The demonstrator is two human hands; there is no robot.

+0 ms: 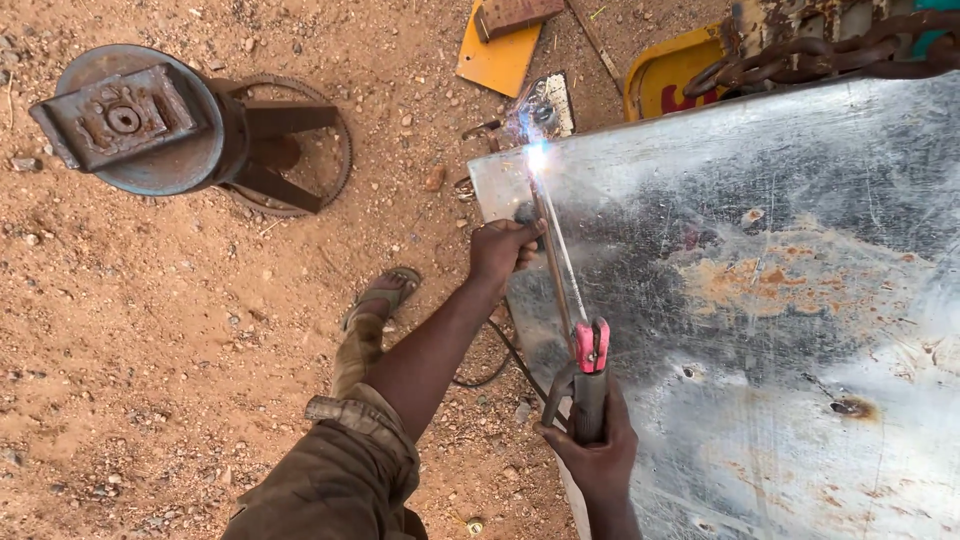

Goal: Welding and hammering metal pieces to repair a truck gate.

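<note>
While a bright white spark [537, 157] burns at the upper middle of the frame, the right hand [598, 452] at the bottom centre is clenched around the dark handle of a welding holder [590, 375] with a red clamp head. From that clamp a thin welding rod [556, 250] runs up and slightly left, well above the grip, its tip meeting the spark at the top left corner of a large metal sheet [800, 300]. The left hand [503, 250] sits higher, at the frame's centre, closed on the sheet's left edge just beside the rod's middle. The sheet fills the right half of the frame, shiny with rust patches. A rusty chain [820, 55] lies along its top edge. At upper left a round metal stand [150, 120] rests on red dirt, and a sandalled foot [383, 293] shows below the left forearm.
</note>
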